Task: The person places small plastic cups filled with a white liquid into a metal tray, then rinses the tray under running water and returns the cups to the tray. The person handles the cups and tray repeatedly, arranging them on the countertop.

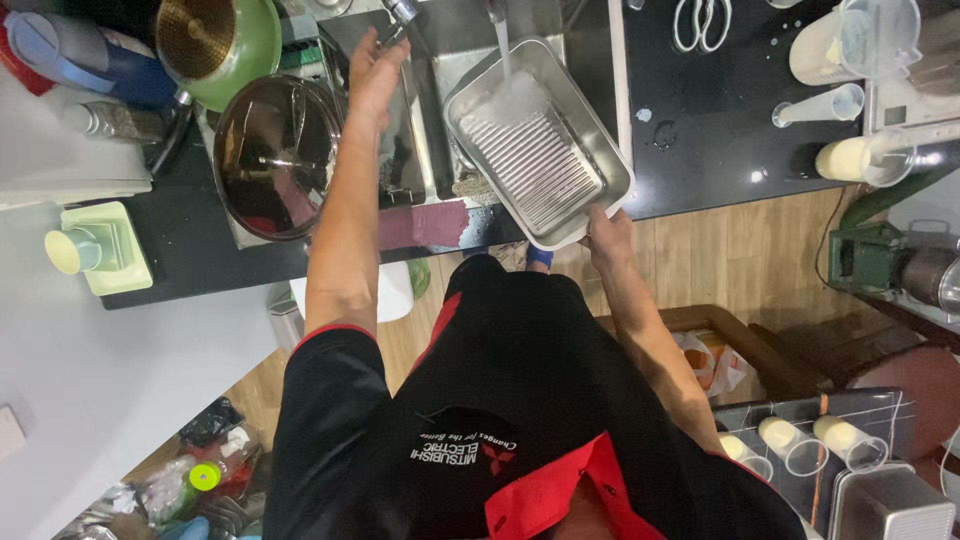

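Tray (540, 140) of shiny metal, rectangular with a ridged floor, sits tilted over the sink (425, 150) under a stream of water (503, 50) that splashes white onto its upper end. The right hand (607, 232) grips the tray's near corner, fingers curled around the rim. The left hand (375, 70) reaches up to the tap (403, 12), its fingers loosely bent around the handle; how firmly it closes I cannot tell. Left of the sink lies a round glass lid (277, 155), and above it a green pot (220, 45). On the dark tabletop (720, 120) to the right stand scissors (702, 22) and clear measuring cups (855, 40).
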